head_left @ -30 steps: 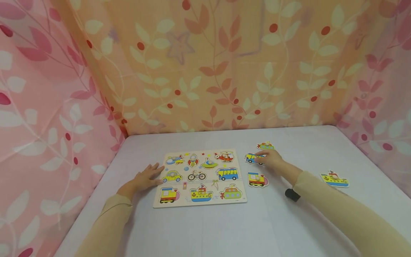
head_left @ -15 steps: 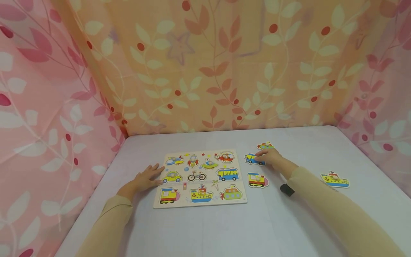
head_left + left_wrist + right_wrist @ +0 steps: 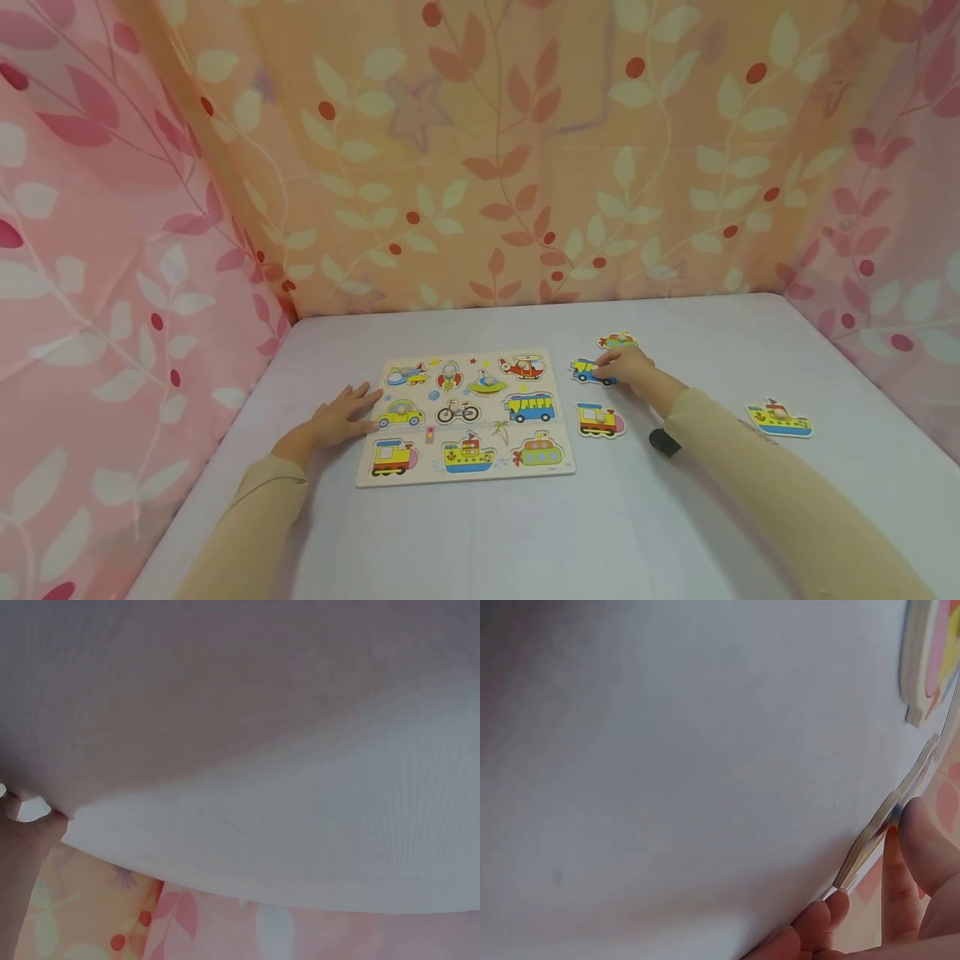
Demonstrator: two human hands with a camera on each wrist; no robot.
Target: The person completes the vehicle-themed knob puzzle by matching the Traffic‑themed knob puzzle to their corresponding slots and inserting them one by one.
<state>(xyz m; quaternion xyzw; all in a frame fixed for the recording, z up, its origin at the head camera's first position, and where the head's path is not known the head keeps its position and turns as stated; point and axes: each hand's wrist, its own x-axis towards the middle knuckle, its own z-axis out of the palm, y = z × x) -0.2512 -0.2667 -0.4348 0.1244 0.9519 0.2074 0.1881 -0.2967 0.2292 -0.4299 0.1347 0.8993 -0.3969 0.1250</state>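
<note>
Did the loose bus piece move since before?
No. In the head view, the loose bus piece shows no visible shift against the puzzle board beside it.

No word, number, label or brand could be read in any of the three views. On the puzzle board (image 3: 431, 467), a faint small mark (image 3: 567, 464) stood in the near right corner, too tiny to make out. Another dark mark (image 3: 757, 430) showed along the edge of the right sleeve (image 3: 795, 496), also illegible. The only signs that could be told were pictures: a small traffic light (image 3: 430, 434) printed on the board, and an anchor (image 3: 759, 417) on the hull of the loose boat piece (image 3: 783, 421).
</note>
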